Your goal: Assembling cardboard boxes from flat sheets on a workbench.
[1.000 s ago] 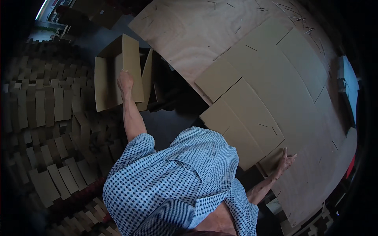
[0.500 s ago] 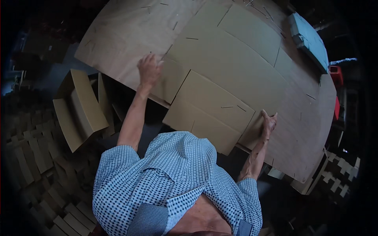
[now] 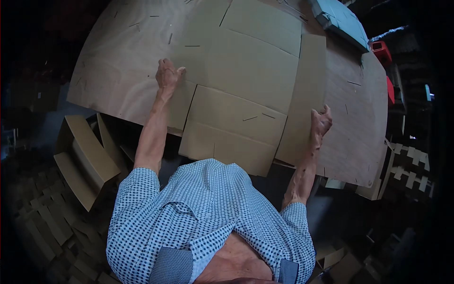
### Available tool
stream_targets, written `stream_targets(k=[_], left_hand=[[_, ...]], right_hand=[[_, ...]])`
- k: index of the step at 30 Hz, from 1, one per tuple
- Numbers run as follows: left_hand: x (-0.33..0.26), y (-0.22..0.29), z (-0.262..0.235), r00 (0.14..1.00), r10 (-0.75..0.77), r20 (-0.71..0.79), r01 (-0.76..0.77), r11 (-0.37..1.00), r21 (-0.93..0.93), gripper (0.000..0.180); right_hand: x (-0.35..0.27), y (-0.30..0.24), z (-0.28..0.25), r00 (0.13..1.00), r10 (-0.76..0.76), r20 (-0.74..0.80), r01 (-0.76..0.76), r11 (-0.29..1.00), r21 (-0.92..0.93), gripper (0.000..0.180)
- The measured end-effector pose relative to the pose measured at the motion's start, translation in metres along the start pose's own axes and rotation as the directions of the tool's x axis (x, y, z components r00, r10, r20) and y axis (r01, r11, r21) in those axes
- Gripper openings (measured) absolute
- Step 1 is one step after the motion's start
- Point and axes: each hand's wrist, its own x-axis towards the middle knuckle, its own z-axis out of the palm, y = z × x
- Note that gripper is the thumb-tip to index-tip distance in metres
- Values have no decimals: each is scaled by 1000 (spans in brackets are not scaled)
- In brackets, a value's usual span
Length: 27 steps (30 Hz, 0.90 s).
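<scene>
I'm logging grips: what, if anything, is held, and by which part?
Both hands are at opposite edges of the flat cardboard; whether they grip it cannot be told.

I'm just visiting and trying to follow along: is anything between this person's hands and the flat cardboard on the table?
Nothing visible is. The left hand is at the left edge of the flat cardboard, the right hand at its right edge. The open carton is off to the left, clear of both hands.

Dim cardboard wkshp, big plywood surface (image 3: 125,64) w/ flat carton blank (image 3: 246,61), open box (image 3: 90,154) alongside, stacked cardboard pcs (image 3: 49,222) nearby
</scene>
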Motion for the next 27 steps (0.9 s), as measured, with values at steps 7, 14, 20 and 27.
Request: stream_targets(k=[7,14,20,27], left_hand=[[-55,136,-33,857,365,363,-377,925,-42,62],[-19,83,-51,475,582,660,-551,781,-293,64],[-8,80,-85,295,689,662,-565,684,-461,71],[2,74,-94,82,877,474,-966,187,-180,46]], right_hand=[[-45,-122,50,816,-291,500,477,827,-297,70],[-53,-98,10,491,-479,728,769,631,-104,67],[-63,-104,-26,85,-609,788,980,194,44,43],[-36,-98,-41,369,-512,776,816,578,-6,10]])
